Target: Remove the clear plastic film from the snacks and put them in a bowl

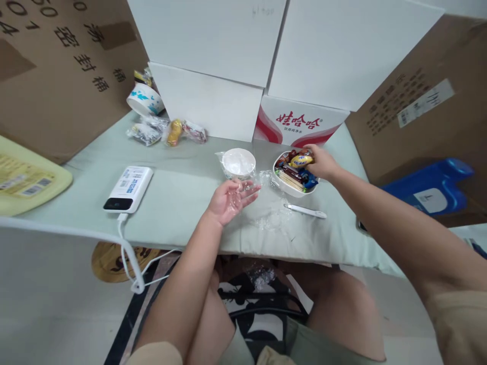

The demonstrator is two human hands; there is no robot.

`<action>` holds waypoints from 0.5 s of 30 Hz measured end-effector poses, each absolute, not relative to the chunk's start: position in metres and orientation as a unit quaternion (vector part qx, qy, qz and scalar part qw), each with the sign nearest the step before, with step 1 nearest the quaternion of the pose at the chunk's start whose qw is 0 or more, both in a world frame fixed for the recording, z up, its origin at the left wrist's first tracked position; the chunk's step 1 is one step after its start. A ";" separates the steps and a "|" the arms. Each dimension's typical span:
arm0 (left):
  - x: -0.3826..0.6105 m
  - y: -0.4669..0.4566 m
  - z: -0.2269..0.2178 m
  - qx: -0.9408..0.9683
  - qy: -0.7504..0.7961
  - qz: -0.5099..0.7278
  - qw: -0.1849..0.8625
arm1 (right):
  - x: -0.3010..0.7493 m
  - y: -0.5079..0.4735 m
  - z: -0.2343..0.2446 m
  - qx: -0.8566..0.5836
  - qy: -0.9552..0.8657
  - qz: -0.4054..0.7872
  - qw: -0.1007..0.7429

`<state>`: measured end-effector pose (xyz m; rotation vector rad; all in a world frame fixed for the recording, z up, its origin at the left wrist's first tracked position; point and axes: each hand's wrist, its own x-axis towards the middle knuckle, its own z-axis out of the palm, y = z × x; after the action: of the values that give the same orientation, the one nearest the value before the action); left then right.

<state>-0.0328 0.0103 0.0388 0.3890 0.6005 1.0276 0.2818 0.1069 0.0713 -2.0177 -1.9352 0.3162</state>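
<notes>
My left hand (230,201) is palm up in front of a white paper bowl (239,161), its fingers stretched apart. Crinkled clear plastic film shows at its palm and fingers; whether it clings to them I cannot make out. My right hand (322,161) reaches over a white bowl (293,191) of wrapped snacks. Its fingers close on the right end of a yellow-wrapped snack (301,161) at the top of that bowl. Dark red and blue packets and a bundle of pale sticks (291,180) also lie in there. More clear film (272,215) is spread on the cloth between the bowls.
A white knife-like tool (306,211) lies near the table's front. To the left are a white power bank (129,190) with a cable, several wrapped snacks (174,133) and a patterned paper bowl (145,100). White boxes (205,99) and brown cartons (422,111) wall the table in.
</notes>
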 end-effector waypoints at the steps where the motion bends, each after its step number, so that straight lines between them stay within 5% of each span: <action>1: -0.033 0.010 0.039 0.182 0.280 0.480 0.811 | 0.279 0.111 0.070 -0.708 -0.689 0.090 0.126; 6: -0.036 0.009 0.039 0.181 0.269 0.476 0.817 | 0.265 0.116 0.068 -0.697 -0.709 0.112 0.017; 15: -0.034 0.012 0.039 0.181 0.275 0.475 0.816 | 0.263 0.112 0.080 -0.759 -0.650 0.037 0.022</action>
<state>-0.0337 0.0122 0.0386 0.3868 0.5874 1.0124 0.2632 0.1115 0.0799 -2.3518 -2.0135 0.1132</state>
